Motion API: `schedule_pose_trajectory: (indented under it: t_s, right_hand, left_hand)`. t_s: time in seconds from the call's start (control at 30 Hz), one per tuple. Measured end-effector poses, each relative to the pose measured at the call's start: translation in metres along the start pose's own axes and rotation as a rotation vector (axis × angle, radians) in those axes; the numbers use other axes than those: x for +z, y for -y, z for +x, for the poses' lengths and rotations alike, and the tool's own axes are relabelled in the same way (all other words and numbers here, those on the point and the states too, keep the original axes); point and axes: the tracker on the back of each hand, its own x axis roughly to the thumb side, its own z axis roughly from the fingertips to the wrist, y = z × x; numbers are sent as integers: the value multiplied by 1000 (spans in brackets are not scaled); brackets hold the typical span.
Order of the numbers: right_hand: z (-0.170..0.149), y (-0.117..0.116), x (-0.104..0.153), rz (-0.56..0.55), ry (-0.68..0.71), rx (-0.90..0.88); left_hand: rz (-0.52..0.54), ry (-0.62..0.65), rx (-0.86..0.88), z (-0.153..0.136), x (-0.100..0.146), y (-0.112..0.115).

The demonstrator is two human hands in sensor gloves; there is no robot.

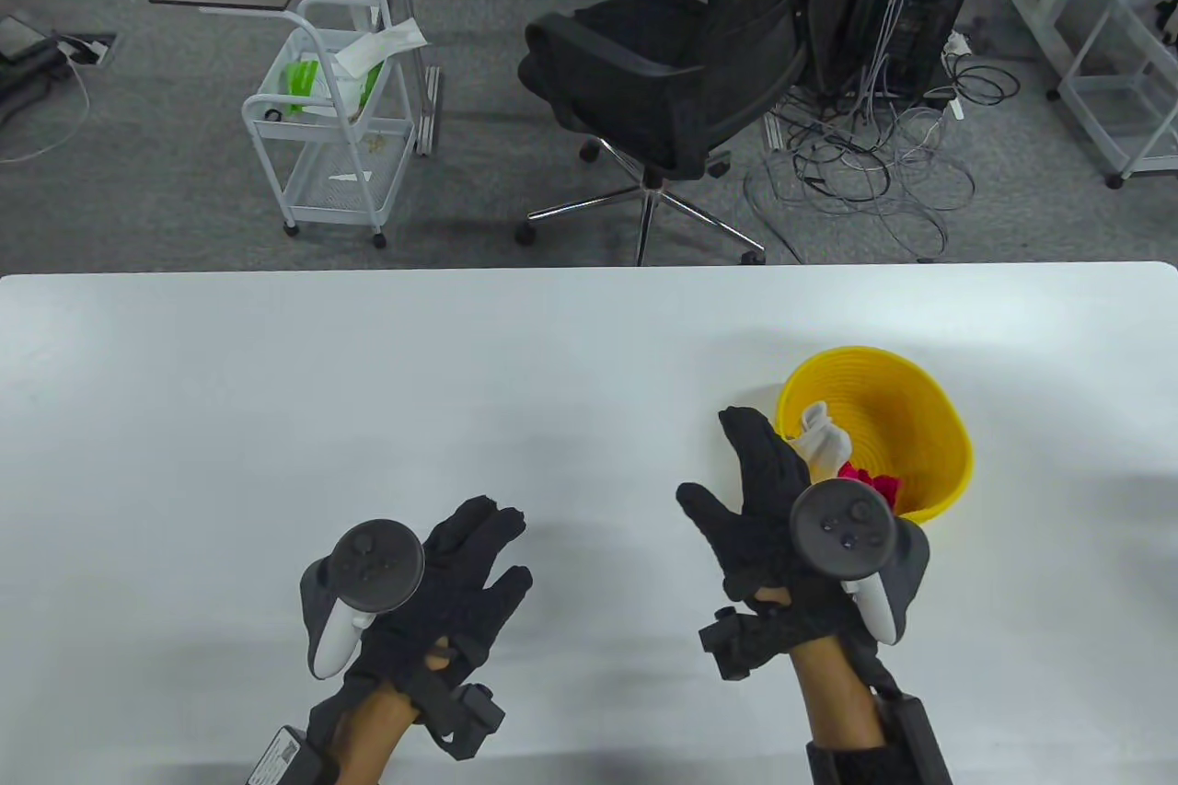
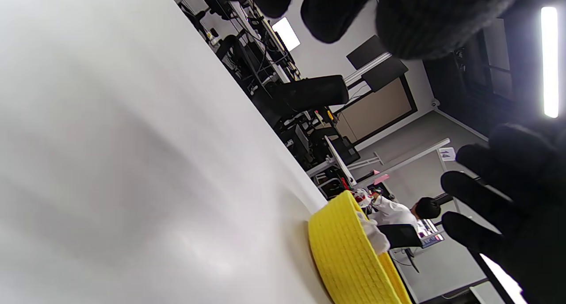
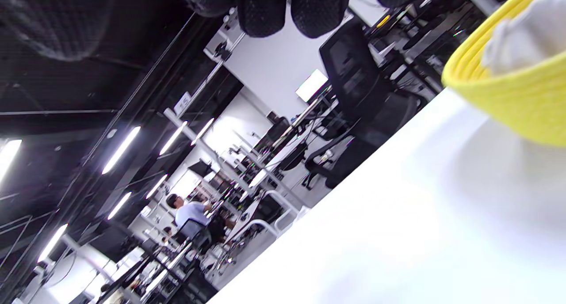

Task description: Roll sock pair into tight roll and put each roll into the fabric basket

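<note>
A white table [image 1: 276, 380] carries a yellow fabric basket [image 1: 929, 426], the landmark here. Inside it lie a white sock roll [image 1: 824, 440] at its near-left rim and a pink-red roll [image 1: 874, 486] beside that, toward the person. No socks show on the table outside the basket.

The right hand [image 1: 764, 509] hovers just left of the basket, fingers spread wide, holding nothing. The left hand [image 1: 451, 582] sits well left of the basket, fingers loosely extended, also empty.

Likely risks: the white roll looks loose and perches at the rim, so it may unroll or spill out; a hand brushing the light basket could tip it.

No brand or label is legible; a small numbered tag in the left wrist view is too small to read reliably.
</note>
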Motion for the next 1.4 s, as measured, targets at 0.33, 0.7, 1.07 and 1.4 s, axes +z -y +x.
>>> schedule_pose_trajectory:
  t_s: [0.33, 0.7, 1.07, 1.4]
  right_hand:
    - [-18, -72, 9, 250, -31, 58]
    - [-38, -95, 14, 426, -60, 146]
    - [-40, -97, 11, 457, -62, 148]
    - [-43, -100, 9, 472, -79, 165]
  left_hand:
    - [-54, -78, -48, -12, -5, 5]
    - [-126, -125, -119, -19, -11, 19]
    - [-227, -204, -50, -33, -17, 22]
    - [-241, -144, -58, -21, -14, 27]
